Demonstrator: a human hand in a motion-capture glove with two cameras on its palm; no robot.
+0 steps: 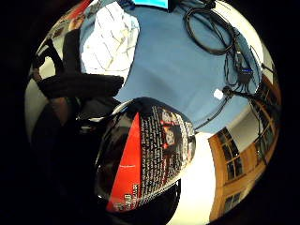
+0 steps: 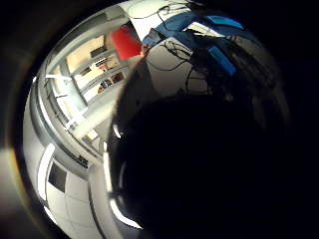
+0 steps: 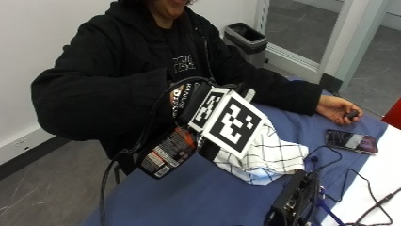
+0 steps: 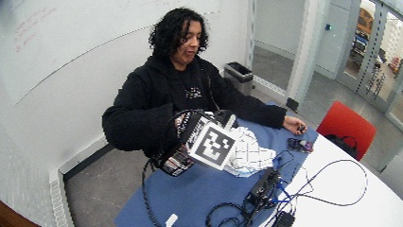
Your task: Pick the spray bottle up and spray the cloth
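The right hand [image 3: 188, 106] is gripping the bottle [image 3: 166, 153], lifted and tilted. The cloth [image 3: 266, 153] is lying just beyond it on the table [image 3: 188, 197].

Person in a black hoodie [image 3: 119, 70] with long sleeves, black shirt [image 3: 181, 56] under it with small white letters on the chest, right hand [image 3: 188, 101] in a black glove with black straps, other hand [image 3: 338, 110] bare

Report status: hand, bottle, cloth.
Right hand grips spray bottle, lifted off the table, tilted. Cloth lies bunched on blue table cover, beside the bottle. Nothing between them.
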